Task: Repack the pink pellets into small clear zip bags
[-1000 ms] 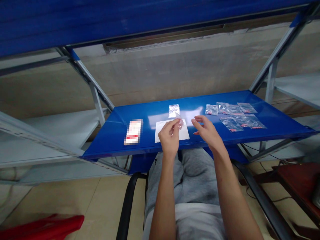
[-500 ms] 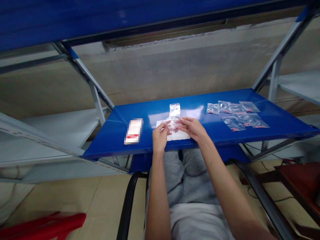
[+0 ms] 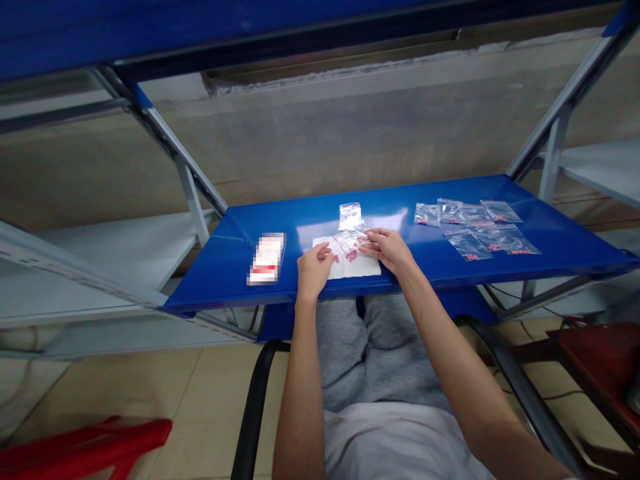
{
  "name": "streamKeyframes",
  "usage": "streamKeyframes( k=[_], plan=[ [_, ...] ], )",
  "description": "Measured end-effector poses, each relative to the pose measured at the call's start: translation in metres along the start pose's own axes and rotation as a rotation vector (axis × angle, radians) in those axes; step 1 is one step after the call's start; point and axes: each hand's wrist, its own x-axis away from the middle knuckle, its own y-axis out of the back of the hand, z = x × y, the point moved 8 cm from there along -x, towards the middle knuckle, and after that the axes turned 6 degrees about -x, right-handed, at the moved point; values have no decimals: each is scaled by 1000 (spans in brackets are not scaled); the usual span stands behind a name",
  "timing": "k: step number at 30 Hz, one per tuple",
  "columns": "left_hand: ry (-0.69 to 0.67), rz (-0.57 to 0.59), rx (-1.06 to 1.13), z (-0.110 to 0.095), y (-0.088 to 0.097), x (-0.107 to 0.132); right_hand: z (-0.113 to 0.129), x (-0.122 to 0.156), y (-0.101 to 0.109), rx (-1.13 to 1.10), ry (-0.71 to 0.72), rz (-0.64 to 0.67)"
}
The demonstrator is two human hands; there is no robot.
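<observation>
My right hand (image 3: 389, 250) grips the right side of a clear zip bag (image 3: 353, 239), its fingers closed on the plastic. The bag lies slanted over a white sheet (image 3: 357, 268), with a red line along its edge. Small red pieces (image 3: 351, 255) show at the bag, and a few more lie left of it on the sheet. Beside these, my left hand (image 3: 315, 268) has its thumb and fingertips pinched together at the sheet's left part. What they hold, if anything, is too small to tell. Another clear bag (image 3: 350, 217) lies flat just behind.
Several zip bags (image 3: 470, 245) with red pieces inside lie at the right of the blue table (image 3: 310, 290). At the left is a blurred-out white and red item (image 3: 267, 259). Metal shelf posts (image 3: 187, 190) stand at both sides, and a blue shelf (image 3: 240, 33) hangs overhead.
My left hand has let go of the bag's left side and moved slightly left and down. The bag now lies slanted toward my right hand, and more red pieces show.
</observation>
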Motion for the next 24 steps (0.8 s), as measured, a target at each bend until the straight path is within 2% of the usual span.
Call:
streamKeyframes(
  k=[10,17,24],
  plan=[
    [-61,72,-168,-9,-6,5,8,3,-5,137,88,-15],
    [-62,66,-166,-11,-7,5,9,6,-10,193,117,-7],
    [-125,59,-157,-8,-11,4,9,5,-9,208,129,-1]
  ],
)
